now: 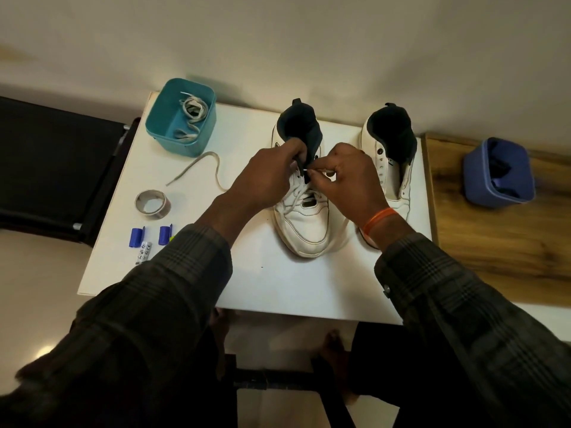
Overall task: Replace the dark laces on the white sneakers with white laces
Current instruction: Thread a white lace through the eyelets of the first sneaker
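Two white sneakers with dark collars stand on a white table (278, 282), toes toward me. The left sneaker (304, 223) has a white lace (293, 202) crossing its lower eyelets. My left hand (268, 177) pinches the dark tongue and eyelet edge near the top. My right hand (349, 177) pinches the white lace's tip right beside it. The lace's other end (197, 163) trails loose across the table to the left. The right sneaker (391, 162) has no lace, and my right wrist hides its toe.
A teal tub (160, 118) with more white laces sits at the table's back left. A blue tub (497, 174) holding dark laces rests on a wooden surface to the right. A tape roll (152, 203), two blue clips (136, 237) and small white pieces lie at the left.
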